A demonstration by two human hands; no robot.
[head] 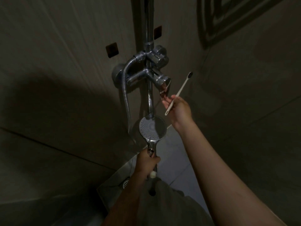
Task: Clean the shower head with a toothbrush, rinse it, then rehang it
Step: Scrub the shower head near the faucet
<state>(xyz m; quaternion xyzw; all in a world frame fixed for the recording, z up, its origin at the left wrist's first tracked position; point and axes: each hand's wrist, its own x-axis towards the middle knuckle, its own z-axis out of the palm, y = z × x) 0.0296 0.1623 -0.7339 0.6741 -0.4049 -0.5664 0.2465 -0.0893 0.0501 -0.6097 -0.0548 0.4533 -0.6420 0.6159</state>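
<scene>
Low at frame centre, left hand wrapped tight round the handle of the shower head, spray face toward the camera. Right of centre, right hand gripping the toothbrush, bristles up, fingertips perhaps touching the tap lever in the gloom.

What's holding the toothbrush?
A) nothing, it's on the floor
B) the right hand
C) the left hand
B: the right hand grips the toothbrush with its bristles pointing up, while the left hand holds the shower head by its handle.
</scene>
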